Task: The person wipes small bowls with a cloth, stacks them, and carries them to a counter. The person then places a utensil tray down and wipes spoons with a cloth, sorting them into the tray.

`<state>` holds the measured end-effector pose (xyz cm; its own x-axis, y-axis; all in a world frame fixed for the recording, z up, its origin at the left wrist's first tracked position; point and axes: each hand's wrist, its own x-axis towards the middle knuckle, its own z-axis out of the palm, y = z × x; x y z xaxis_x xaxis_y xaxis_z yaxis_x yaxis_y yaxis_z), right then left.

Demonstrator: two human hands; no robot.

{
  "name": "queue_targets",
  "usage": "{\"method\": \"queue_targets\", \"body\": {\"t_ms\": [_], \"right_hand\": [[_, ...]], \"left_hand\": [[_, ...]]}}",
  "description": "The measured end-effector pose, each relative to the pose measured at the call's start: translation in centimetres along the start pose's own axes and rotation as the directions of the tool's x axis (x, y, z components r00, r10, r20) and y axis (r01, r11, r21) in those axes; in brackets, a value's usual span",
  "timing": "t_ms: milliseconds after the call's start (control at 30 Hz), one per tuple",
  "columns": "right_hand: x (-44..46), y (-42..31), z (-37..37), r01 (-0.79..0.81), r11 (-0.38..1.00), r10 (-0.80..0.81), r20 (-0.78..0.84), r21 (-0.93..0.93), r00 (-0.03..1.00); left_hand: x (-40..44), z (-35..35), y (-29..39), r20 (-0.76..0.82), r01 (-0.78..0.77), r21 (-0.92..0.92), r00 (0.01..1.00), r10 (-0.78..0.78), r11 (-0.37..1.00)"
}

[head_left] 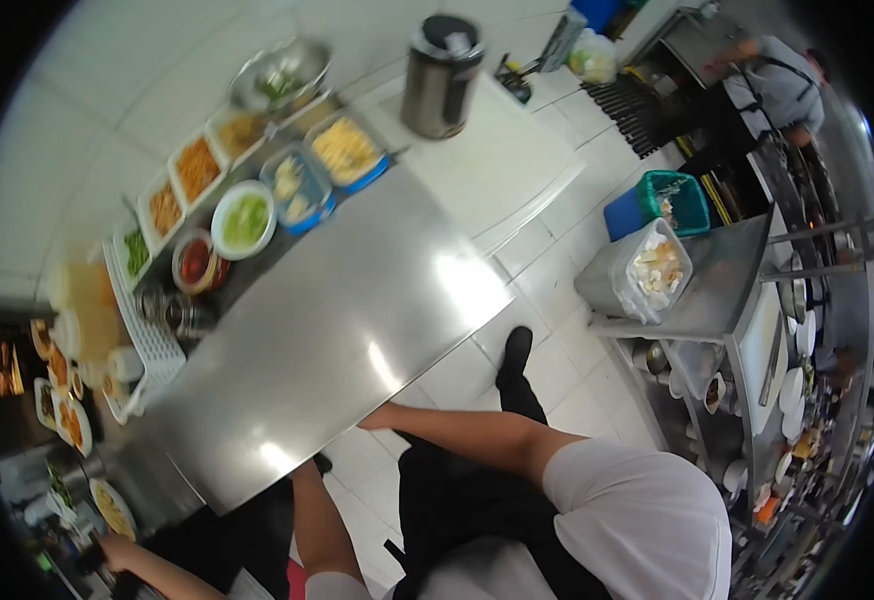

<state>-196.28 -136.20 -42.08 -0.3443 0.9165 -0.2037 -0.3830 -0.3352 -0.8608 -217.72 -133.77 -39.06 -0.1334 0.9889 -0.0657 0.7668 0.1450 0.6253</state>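
My right hand (381, 416) is at the front edge of a steel counter (327, 310), its fingers hidden behind that edge. My left forearm (317, 515) reaches toward the same edge farther left, where the counter hides the hand. Whatever either hand holds or touches below the top is out of sight. Along the counter's back stand a white bowl of chopped green vegetable (245, 219), a blue-rimmed tub of shredded yellow food (345, 153), a clear tub with pale pieces (299, 188) and a container of red sauce (197, 262).
A co-worker's hand (117, 552) shows at lower left near a plate of food (113, 508). Another person (782, 90) is at the far upper right. On the right, a lined bin (607, 275) stands by a steel shelf unit (692, 325). A metal canister (442, 80) stands on a white surface.
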Motion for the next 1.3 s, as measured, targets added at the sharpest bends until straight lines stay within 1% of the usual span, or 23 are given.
{"method": "queue_targets", "body": {"t_ms": [33,100,167,200,233,267,300,367,433,500,567,633,700,767,833,900,933,967,1033,1067,1200,1267,1300], "right_hand": [[-4.4,-6.4,-1.3,0.037,0.765,-0.071,-0.028,-0.643,0.997],[-12.5,-11.1,-5.9,-0.319,0.734,0.218,-0.237,-0.600,0.947],[-19.4,-10.5,-12.3,-0.446,0.649,0.269,-0.362,-0.616,0.892],[-22.7,-11.5,-15.4,-0.528,0.615,0.325,-0.422,-0.585,0.846],[-25.6,-12.7,-18.5,-0.564,0.627,0.333,-0.470,-0.536,0.817],[-27.9,-14.8,-21.1,-0.634,0.633,0.379,-0.536,-0.444,0.754],[-29.2,-16.6,-23.8,-0.622,0.643,0.346,-0.555,-0.446,0.756],[-31.2,-20.2,-29.1,-0.626,0.639,0.261,-0.640,-0.447,0.723],[-31.5,-23.9,-34.3,-0.626,0.643,0.207,-0.687,-0.441,0.696],[-30.6,-28.3,-39.7,-0.516,0.646,0.086,-0.619,-0.562,0.781],[-29.1,-33.6,-44.9,-0.502,0.683,0.072,-0.634,-0.531,0.770],[-28.4,-37.5,-49.5,-0.487,0.716,0.065,-0.647,-0.500,0.760],[-27.9,-39.6,-55.8,-0.444,0.772,0.016,-0.685,-0.455,0.728],[-29.6,-39.9,-60.2,-0.447,0.707,-0.076,-0.688,-0.548,0.722],[-32.7,-41.1,-64.3,-0.652,0.461,-0.082,-0.760,-0.603,0.645],[-38.0,-39.6,-67.3,-0.636,0.515,-0.130,-0.785,-0.575,0.606],[-40.8,-39.1,-69.4,-0.677,0.438,0.040,-0.739,-0.592,0.673],[-43.0,-39.8,-68.2,-0.686,0.725,0.305,-0.864,-0.061,0.400],[-49.8,-34.8,-70.9,-0.694,0.323,0.108,-0.704,-0.643,0.702],[-52.1,-34.0,-72.1,-0.551,-0.123,0.160,-0.564,-0.825,0.810],[-54.2,-37.2,-77.2,-0.806,0.119,0.433,-0.701,-0.579,0.567],[-53.1,-39.5,-81.8,-0.801,0.130,0.436,-0.692,-0.584,0.575],[-52.4,-41.0,-84.3,-0.772,0.110,0.413,-0.678,-0.626,0.608]], "left_hand": [[-0.6,0.5,0.8,0.006,-0.065,0.045,0.998,0.065,0.997],[-2.6,1.9,2.5,0.043,-0.168,0.105,0.985,0.165,0.980],[-5.8,4.2,3.4,0.103,-0.073,-0.019,0.992,0.074,0.997],[-8.4,3.6,9.0,0.210,0.126,-0.132,0.973,-0.097,0.983],[-10.2,3.3,12.2,0.362,0.053,0.110,0.928,-0.090,0.992],[-11.8,4.1,15.1,0.444,0.032,0.208,0.887,-0.123,0.978],[-12.7,5.3,16.8,0.595,-0.056,0.261,0.796,-0.114,0.964],[-14.1,8.8,22.1,0.725,-0.044,0.298,0.661,-0.196,0.954],[-13.5,13.8,25.6,0.859,-0.025,0.181,0.491,-0.145,0.983],[-12.4,16.9,32.1,0.828,-0.033,0.037,0.561,-0.013,0.999],[-10.7,20.1,38.5,0.838,0.013,-0.013,0.546,0.004,1.000],[-8.7,21.6,46.6,0.913,0.063,-0.033,0.407,0.004,0.997],[-6.5,24.6,53.0,0.921,-0.027,-0.050,0.386,0.056,0.998],[-4.2,27.6,58.8,0.965,-0.278,0.001,0.251,0.072,0.961],[-0.7,32.8,65.1,0.973,-0.333,-0.064,0.187,0.132,0.941],[1.1,37.7,70.7,0.997,-0.551,-0.073,-0.026,0.070,0.831],[2.1,40.0,74.6,0.992,-0.631,-0.121,-0.043,0.121,0.766],[2.9,41.6,78.1,0.986,-0.704,-0.151,-0.060,0.154,0.694],[4.8,44.0,86.1,0.955,-0.735,-0.261,-0.103,0.277,0.626],[5.9,46.2,88.9,0.930,-0.724,-0.309,-0.093,0.356,0.617],[10.7,52.1,99.2,0.871,-0.694,-0.352,0.002,0.490,0.628],[13.0,54.0,103.4,0.821,-0.717,-0.314,0.123,0.557,0.622],[14.2,55.4,105.2,0.820,-0.722,-0.307,0.130,0.557,0.620]]}}
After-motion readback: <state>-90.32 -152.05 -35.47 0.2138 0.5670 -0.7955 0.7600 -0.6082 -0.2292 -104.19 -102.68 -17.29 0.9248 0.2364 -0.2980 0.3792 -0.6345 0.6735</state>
